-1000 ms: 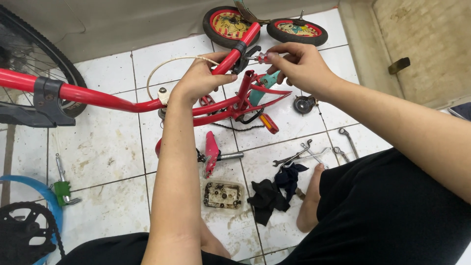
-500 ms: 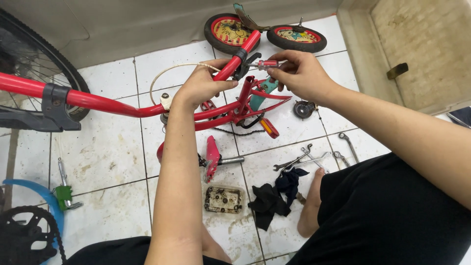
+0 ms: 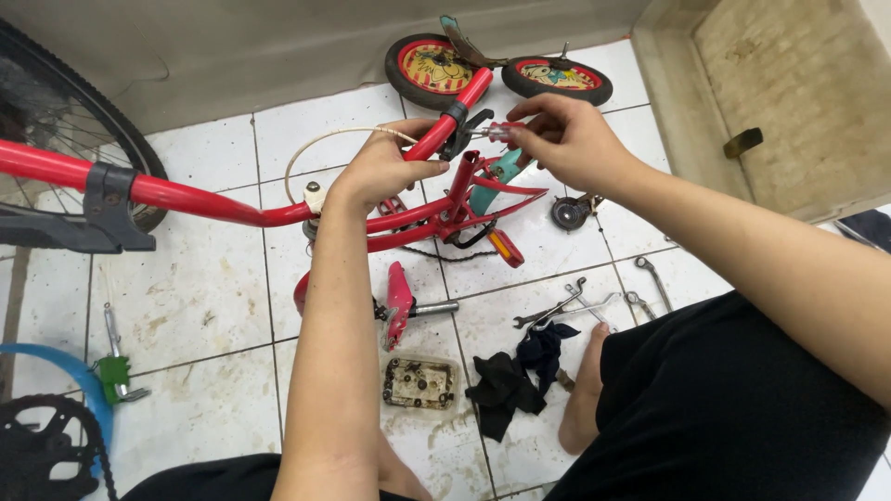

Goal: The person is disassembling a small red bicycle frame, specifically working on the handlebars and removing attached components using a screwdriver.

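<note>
So the left hand (image 3: 385, 167) has its fingers wrapped around the red tube of the little red bike frame (image 3: 408, 218), with a white cable (image 3: 320, 144) looping out just behind the knuckles. The right hand (image 3: 566, 139) is pinching a small red-handled tool (image 3: 497, 132), fingers closed tight on it, tip pointing at the black clamp (image 3: 464, 125) right between both sets of fingers. Frame is lying on its side on the tiled floor (image 3: 204, 288). Below the left fingers there's a red pedal (image 3: 399, 301), a grimy tray of small parts (image 3: 419, 382) and a black rag (image 3: 515, 376). Wrenches (image 3: 575, 306) sit under the right wrist. Two small red wheels (image 3: 492, 67) are just past the fingertips by the wall.
</note>
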